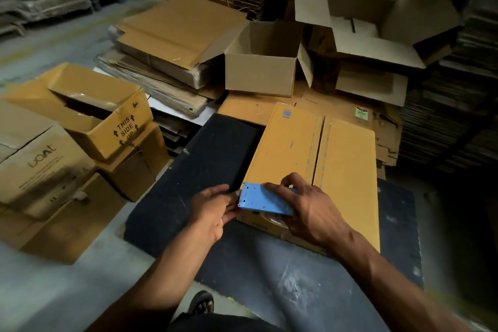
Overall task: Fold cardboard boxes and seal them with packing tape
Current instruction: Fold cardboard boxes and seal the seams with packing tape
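A yellow-brown cardboard box point(342, 159) lies on a dark mat, its two top flaps folded shut with a seam running away from me. My right hand point(307, 207) grips a blue tape dispenser point(265, 199) at the box's near left corner, toothed edge pointing left. My left hand point(213, 210) is beside the dispenser's toothed end, fingertips at it; whether they pinch tape is hidden. The tape roll is barely visible under the dispenser.
The dark mat point(204, 170) covers the floor under the box. Open and printed boxes point(105, 121) stand to the left. Flat cardboard stacks point(172, 43) and an open box point(261, 62) lie behind. More opened boxes point(377, 24) sit at the back right. My foot point(200, 303) shows below.
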Tool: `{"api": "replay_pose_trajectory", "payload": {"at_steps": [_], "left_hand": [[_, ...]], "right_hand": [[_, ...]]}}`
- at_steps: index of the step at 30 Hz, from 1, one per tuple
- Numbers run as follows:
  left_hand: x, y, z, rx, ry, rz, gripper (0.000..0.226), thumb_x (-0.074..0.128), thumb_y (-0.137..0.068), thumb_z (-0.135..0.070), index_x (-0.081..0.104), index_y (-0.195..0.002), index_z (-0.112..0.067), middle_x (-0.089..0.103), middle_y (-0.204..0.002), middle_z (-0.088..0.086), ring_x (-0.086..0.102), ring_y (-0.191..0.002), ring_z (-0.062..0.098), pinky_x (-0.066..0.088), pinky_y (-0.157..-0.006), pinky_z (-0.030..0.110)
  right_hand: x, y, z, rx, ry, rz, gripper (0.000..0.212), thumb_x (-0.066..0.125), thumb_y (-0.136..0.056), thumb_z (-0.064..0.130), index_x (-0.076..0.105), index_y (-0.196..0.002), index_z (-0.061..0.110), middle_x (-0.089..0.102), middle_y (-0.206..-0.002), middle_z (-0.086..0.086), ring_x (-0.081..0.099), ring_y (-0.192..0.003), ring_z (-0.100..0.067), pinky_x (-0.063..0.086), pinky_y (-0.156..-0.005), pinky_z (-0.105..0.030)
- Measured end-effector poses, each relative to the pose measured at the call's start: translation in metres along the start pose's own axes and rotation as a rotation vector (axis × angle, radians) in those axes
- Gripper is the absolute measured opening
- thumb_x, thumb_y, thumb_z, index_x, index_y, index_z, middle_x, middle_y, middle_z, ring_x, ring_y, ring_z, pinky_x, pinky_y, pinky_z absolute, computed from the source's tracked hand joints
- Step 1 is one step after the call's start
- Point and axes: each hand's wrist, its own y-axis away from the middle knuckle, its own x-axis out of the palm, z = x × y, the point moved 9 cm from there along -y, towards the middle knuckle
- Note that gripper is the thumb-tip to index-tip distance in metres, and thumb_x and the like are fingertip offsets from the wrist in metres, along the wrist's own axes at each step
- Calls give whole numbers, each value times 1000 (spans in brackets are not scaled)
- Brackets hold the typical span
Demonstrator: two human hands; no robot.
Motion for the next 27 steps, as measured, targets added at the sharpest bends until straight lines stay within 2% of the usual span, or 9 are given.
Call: {"api": "replay_pose_trajectory", "payload": {"at_steps": [2, 4, 7, 9, 13, 21, 24, 27], "left_hand": [[-4, -10, -11, 87, -40, -66, 35, 80, -81, 9, 60, -107, -5, 77, -75, 15, 76, -68, 23, 62, -61, 37], [-13, -23, -19, 122, -40, -118, 39, 81, -79, 12, 60, -108, -2, 76, -87, 23, 76, -71, 28, 62, -64, 39], [-35, -41, -20, 81, -54, -126, 39, 77, -81, 15, 57, -111, 0, 73, -86, 24, 74, -66, 28, 62, -64, 39], [-39, -49, -13, 35, -110, -70, 40, 77, -83, 13, 57, -115, 0, 75, -87, 23, 76, -70, 29, 63, -68, 40], [-28, -55, -1, 59, -116, -92, 39, 77, -84, 12, 58, -114, -2, 75, -88, 22, 76, -73, 30, 63, -72, 41], [-42, -74, 6, 96, -99, -186, 27, 72, -88, 9, 65, -108, -7, 76, -92, 17, 76, -85, 28, 63, -77, 37], [-46, -83, 10, 90, -114, -203, 22, 66, -92, 10, 65, -106, -7, 75, -94, 18, 74, -85, 27, 63, -74, 34], [-45, -91, 16, 73, -136, -196, 23, 69, -90, 9, 65, -106, -7, 76, -93, 17, 74, -82, 24, 61, -69, 31]], "right_hand": [[10, -2, -5, 15, 16, 65, 77, 72, -86, 52, 37, -154, 39, 52, -120, -3, 64, -80, -28, 52, -75, -41], [15, -1, -14, 24, 45, 115, 81, 68, -89, 47, 27, -158, 44, 49, -121, -3, 62, -88, -27, 48, -81, -41], [16, 11, -39, 45, 91, 177, 79, 68, -92, 48, 24, -158, 52, 46, -120, -1, 58, -90, -24, 44, -85, -38], [19, 20, -52, 65, 89, 219, 76, 67, -93, 51, 26, -157, 53, 44, -117, -1, 55, -86, -23, 46, -85, -39], [40, 20, -63, 114, 120, 344, 73, 57, -99, 54, 16, -158, 54, 38, -120, -1, 54, -93, -24, 44, -93, -41], [54, 8, -55, 116, 149, 332, 71, 62, -96, 49, 26, -157, 51, 41, -116, -3, 57, -92, -27, 42, -83, -40], [52, -1, -49, 126, 164, 329, 71, 63, -96, 43, 28, -157, 51, 43, -116, -3, 56, -93, -26, 40, -84, -39], [53, -5, -44, 107, 184, 338, 72, 66, -95, 41, 29, -157, 49, 44, -115, -4, 57, -93, -27, 41, -83, -39]]}}
